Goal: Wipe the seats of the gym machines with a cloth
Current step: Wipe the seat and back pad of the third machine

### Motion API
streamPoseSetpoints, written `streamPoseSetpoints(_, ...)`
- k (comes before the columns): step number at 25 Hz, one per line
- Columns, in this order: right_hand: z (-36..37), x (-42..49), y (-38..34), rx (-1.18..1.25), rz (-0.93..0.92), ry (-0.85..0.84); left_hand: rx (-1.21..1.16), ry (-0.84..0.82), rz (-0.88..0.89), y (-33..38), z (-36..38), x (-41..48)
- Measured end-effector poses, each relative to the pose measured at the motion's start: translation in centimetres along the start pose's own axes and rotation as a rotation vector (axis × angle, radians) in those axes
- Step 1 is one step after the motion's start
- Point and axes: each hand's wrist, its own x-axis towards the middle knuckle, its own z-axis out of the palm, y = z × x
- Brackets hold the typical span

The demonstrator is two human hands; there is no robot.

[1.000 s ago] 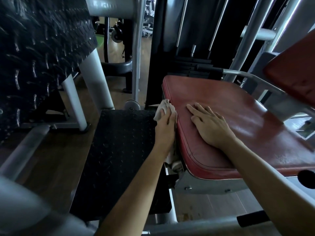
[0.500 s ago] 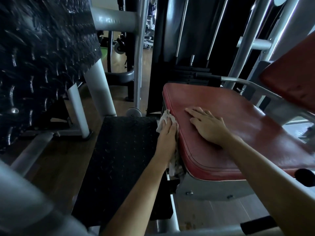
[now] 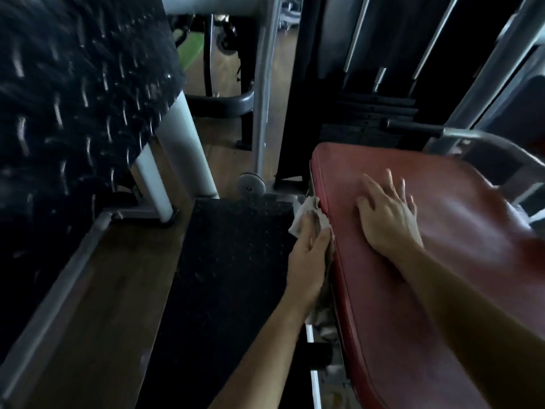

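A red padded seat (image 3: 460,261) of a gym machine fills the right half of the head view. My left hand (image 3: 308,261) presses a pale crumpled cloth (image 3: 306,215) flat against the seat's left side edge; part of the cloth hangs down below the wrist. On top of the seat my right hand (image 3: 389,214) lies flat with spread fingers, holding nothing.
A black textured footplate (image 3: 236,261) lies on the wooden floor left of the seat. A large black treaded plate (image 3: 73,98) on white posts rises at the left. The dark weight stack (image 3: 371,113) and grey frame tubes (image 3: 265,84) stand behind the seat.
The camera has tilted down and moved closer. My left hand with the cloth has stayed on the seat's left edge; the right hand's fingers have spread a little.
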Motion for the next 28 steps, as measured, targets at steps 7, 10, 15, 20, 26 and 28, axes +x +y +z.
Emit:
streamPoseSetpoints(7, 0.0, -0.1, -0.1, -0.019, 0.014, -0.008, -0.055, 0.128, -0.159, 4.3, 2.1, 1.9)
streamPoseSetpoints(10, 0.2, -0.1, 0.0, -0.022, 0.016, -0.011, -0.029, 0.147, -0.182, 4.2, 2.5, 2.2)
streamPoseSetpoints(15, 0.3, -0.1, 0.3, -0.006, 0.023, -0.006, -0.189, 0.192, -0.196, 3.1, 1.8, -0.3)
streamPoseSetpoints(20, -0.1, 0.0, 0.1, -0.010, 0.023, -0.010, -0.037, 0.341, -0.190, 5.6, 2.5, -0.2)
streamPoseSetpoints(26, -0.1, 0.0, 0.2, -0.007, 0.028, -0.036, 0.264, 0.424, -0.015, 6.0, 3.1, -1.1)
streamPoseSetpoints(28, -0.1, -0.1, 0.1, -0.003, 0.029, -0.034, 0.254, 0.302, -0.085, 5.8, 3.3, 0.6)
